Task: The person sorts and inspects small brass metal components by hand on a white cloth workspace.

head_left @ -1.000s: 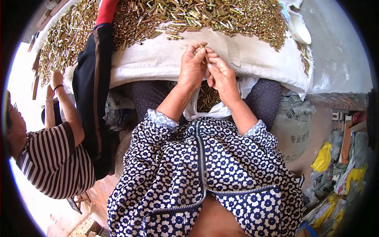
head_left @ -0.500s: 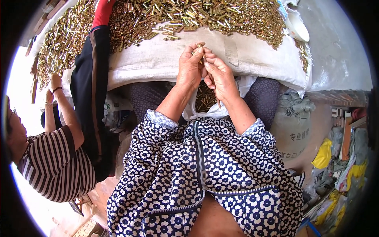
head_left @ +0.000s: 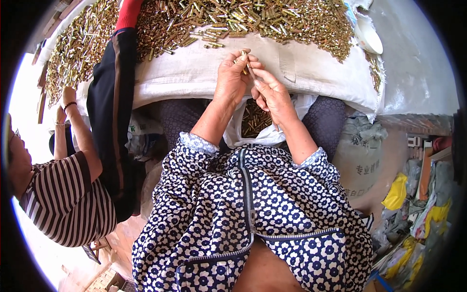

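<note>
Your left hand (head_left: 231,78), just above frame center, has a small brass-coloured part (head_left: 245,71) pinched between thumb and fingers. Your right hand (head_left: 275,97), just right and lower, is closed on a slim rod (head_left: 251,73).

Part: long axis roughly up-down in the frame, mostly covered by the left thumb and fingers; a bit shows above the thumb tip, a bit below. Can't tell one end from the other. Rod: slants upper left to lower right, upper end at the part, tail out below your right palm. Contact between the two: too small to tell.

Below your hands, a white bag (head_left: 237,127) sits between your knees with more parts (head_left: 256,119) inside. Ahead, white cloth (head_left: 194,73), with a wide brass-coloured pile (head_left: 272,22) across the top of the frame. White bowl (head_left: 369,38) upper right. Co-worker in a striped shirt (head_left: 68,204) at left.
</note>
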Action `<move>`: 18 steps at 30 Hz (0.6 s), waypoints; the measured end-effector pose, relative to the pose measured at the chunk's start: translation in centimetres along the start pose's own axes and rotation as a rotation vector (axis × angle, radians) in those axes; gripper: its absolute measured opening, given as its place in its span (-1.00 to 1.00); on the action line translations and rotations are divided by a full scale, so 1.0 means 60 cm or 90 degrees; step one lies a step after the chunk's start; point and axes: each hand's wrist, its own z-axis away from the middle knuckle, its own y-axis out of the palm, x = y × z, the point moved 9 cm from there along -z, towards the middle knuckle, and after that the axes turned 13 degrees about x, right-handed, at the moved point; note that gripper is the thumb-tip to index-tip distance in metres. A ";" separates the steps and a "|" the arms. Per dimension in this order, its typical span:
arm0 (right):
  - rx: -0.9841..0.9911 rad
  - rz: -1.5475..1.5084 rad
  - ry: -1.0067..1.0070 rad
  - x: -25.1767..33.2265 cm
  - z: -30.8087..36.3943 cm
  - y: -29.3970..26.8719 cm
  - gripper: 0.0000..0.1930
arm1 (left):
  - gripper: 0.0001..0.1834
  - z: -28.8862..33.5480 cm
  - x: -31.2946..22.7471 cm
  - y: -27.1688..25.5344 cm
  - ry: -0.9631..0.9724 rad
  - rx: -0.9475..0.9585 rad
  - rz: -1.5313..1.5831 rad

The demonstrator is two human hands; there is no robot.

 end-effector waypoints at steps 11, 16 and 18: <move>-0.022 0.002 0.024 0.001 0.002 -0.002 -0.68 | -0.76 0.006 -0.002 0.001 -0.001 -0.020 -0.022; -0.012 0.288 0.016 0.017 0.022 -0.058 -0.74 | -0.77 0.015 -0.029 0.003 0.048 -0.040 -0.060; -0.102 0.679 -0.051 0.061 0.032 -0.097 -0.76 | -0.77 0.020 -0.035 0.006 0.037 -0.041 -0.087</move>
